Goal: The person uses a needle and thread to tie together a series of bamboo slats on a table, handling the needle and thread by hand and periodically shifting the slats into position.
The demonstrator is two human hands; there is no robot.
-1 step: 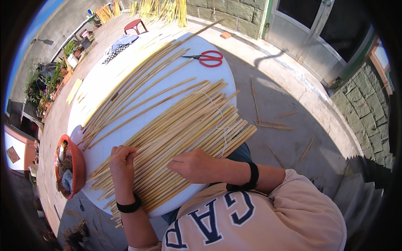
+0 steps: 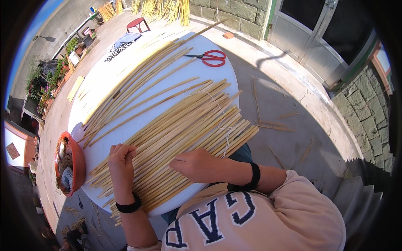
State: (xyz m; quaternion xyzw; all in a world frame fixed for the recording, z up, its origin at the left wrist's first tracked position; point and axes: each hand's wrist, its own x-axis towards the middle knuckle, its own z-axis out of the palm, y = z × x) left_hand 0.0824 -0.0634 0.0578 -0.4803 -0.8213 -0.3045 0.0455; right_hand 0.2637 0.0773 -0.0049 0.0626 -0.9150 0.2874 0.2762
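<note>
A mat-like row of pale straw-coloured stalks [image 2: 167,142] lies side by side across the near part of the white round table [image 2: 144,98]. My left hand [image 2: 122,160] is closed in a pinch above the stalks' left part. Over their near middle my right hand [image 2: 193,164] is closed too, fingertips pressed together. Whatever either pinch holds is too fine or hidden to make out. White string [image 2: 220,109] runs loosely over the right ends of the stalks. Beyond the row lie looser, longer stalks [image 2: 134,75], and red-handled scissors [image 2: 212,58] rest near the table's right edge.
An orange bowl [image 2: 78,167] with fibres and a bluish item stands against the table's left edge. Folded cloth [image 2: 125,40] lies at the far side, near a red stool [image 2: 137,25]. Loose stalk pieces [image 2: 274,125] are on the ground at right, before a double door [image 2: 320,37].
The whole view has shifted very slightly. Both hands keep their pinch over the stalks, with no other visible change.
</note>
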